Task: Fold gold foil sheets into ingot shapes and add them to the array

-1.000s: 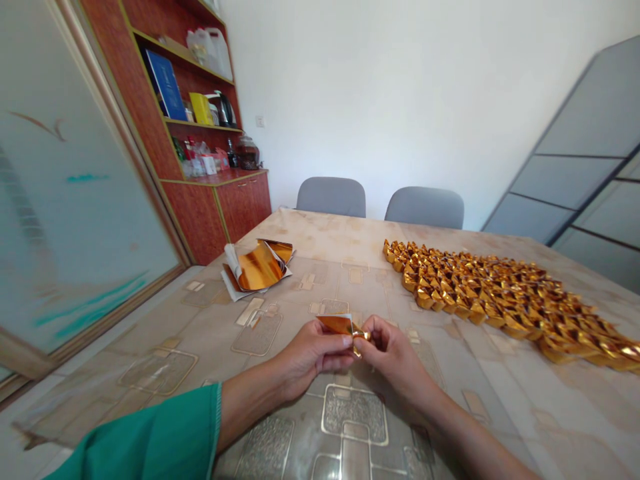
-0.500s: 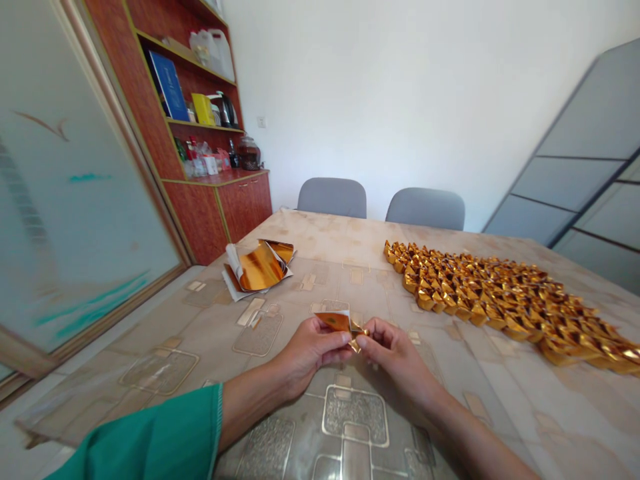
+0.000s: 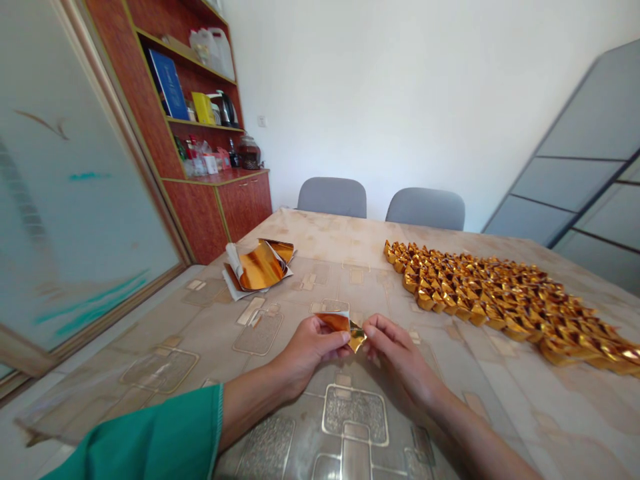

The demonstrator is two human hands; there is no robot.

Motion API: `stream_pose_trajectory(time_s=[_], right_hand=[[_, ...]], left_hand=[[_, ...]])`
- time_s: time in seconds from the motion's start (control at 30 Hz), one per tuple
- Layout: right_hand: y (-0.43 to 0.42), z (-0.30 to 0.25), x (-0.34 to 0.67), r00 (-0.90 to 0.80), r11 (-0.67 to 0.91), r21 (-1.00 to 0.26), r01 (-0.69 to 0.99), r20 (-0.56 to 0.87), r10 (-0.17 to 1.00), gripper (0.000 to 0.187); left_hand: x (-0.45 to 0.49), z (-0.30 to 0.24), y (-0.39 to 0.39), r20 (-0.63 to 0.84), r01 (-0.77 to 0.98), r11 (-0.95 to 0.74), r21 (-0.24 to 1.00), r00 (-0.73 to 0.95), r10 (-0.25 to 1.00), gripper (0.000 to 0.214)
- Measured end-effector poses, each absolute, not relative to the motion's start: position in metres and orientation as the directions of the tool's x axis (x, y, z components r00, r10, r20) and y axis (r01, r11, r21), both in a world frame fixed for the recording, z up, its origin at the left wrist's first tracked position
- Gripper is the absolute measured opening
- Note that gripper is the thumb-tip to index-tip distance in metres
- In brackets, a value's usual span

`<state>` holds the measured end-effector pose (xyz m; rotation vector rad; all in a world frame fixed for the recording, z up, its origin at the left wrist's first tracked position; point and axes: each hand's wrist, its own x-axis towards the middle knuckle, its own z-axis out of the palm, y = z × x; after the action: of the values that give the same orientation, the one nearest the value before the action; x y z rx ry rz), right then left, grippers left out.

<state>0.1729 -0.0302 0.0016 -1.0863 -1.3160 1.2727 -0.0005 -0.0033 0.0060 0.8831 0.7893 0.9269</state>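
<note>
A wide teal-green sleeve (image 3: 140, 433) with a thin pale-trimmed cuff (image 3: 218, 420) covers part of the left forearm (image 3: 250, 407).

"What is the shiny thing?"

"A small piece of gold foil (image 3: 344, 325), folded up, with a crinkly corner."

"Where is it?"

"Pinched between the left hand (image 3: 313, 348) and the right hand (image 3: 397, 350)."

Left hand (image 3: 313, 350), right hand (image 3: 400, 353) pinch gold foil (image 3: 336, 323); folded foil (image 3: 490, 300) heaped right.
</note>
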Motion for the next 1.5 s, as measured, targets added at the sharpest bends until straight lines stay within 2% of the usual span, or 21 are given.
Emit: stream_pose_trajectory(time_s=[0.13,0.33,0.5,0.7,0.9,0.97,1.07,1.17,1.4,1.5], right_hand=[[-0.03,0.002,0.173,-0.167,0.047,-0.999,0.027,0.042,0.985,0.036],[-0.03,-0.009,0.17,-0.078,0.073,-0.997,0.016,0.072,0.994,0.03],[-0.033,-0.003,0.168,-0.175,0.016,-1.0,-0.018,0.019,0.984,0.036],[-0.033,-0.008,0.167,-0.117,0.094,-0.992,0.081,0.085,0.99,0.034],[-0.032,-0.008,0.169,-0.164,0.112,-0.99,0.089,0.097,0.982,0.034],[-0.032,-0.007,0.167,-0.156,0.084,-0.994,0.071,0.072,0.985,0.036],[-0.033,-0.008,0.164,-0.156,-0.006,-0.999,-0.045,0.001,0.988,0.038],[-0.034,-0.009,0.163,-0.187,-0.034,-0.991,-0.129,-0.009,0.982,0.041],[-0.033,-0.008,0.167,-0.148,0.024,-0.999,0.028,0.02,0.989,0.051],[-0.032,-0.005,0.165,-0.198,0.065,-0.997,0.047,0.054,0.979,0.042]], left_hand=[[-0.002,0.007,-0.003,-0.194,-0.357,0.328,0.874,0.362,0.912,0.028],[0.001,0.008,-0.002,-0.217,-0.326,0.345,0.88,0.37,0.903,0.025],[-0.001,0.007,0.0,-0.211,-0.377,0.344,0.86,0.351,0.912,0.027],[-0.001,0.004,0.001,-0.253,-0.389,0.41,0.825,0.395,0.883,0.029],[-0.001,0.006,-0.001,-0.186,-0.408,0.376,0.832,0.434,0.882,0.025],[-0.001,0.005,-0.002,-0.192,-0.383,0.385,0.84,0.454,0.87,0.024],[-0.002,0.004,-0.001,-0.205,-0.346,0.393,0.852,0.471,0.858,0.023],[-0.002,0.006,-0.001,-0.184,-0.325,0.364,0.873,0.472,0.862,0.02],[-0.001,0.008,-0.002,-0.186,-0.309,0.35,0.884,0.455,0.871,0.018],[0.0,0.006,-0.003,-0.191,-0.344,0.355,0.869,0.43,0.883,0.023]])
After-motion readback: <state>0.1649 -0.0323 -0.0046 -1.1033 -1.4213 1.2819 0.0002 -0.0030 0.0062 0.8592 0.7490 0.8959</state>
